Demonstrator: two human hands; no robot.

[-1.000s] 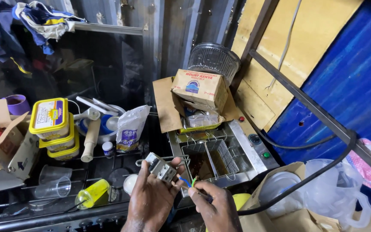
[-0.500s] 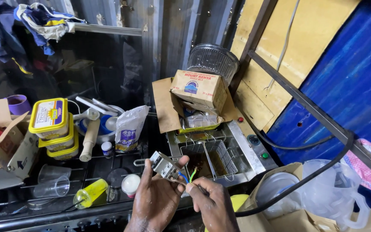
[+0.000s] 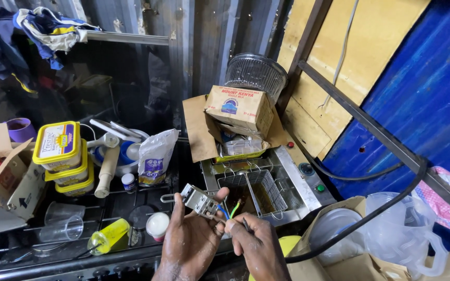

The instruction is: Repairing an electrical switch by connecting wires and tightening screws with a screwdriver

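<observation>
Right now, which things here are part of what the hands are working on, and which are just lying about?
In hand:
- grey socket, held by the left hand
- coloured wires running from it
- thin tool, held by the right hand

Lying about:
- fryer with its basket
- milk carton box
- yellow tubs
- rolling pin
- white pouch
- clear cups

A dull grey metal socket [image 3: 200, 200] with plastic-sheathed wires [image 3: 229, 209] is seen; at two o'clock, a wire-mesh basket [image 3: 259, 190] within brushed steel; matt cardboard [image 3: 238, 107] above.
</observation>
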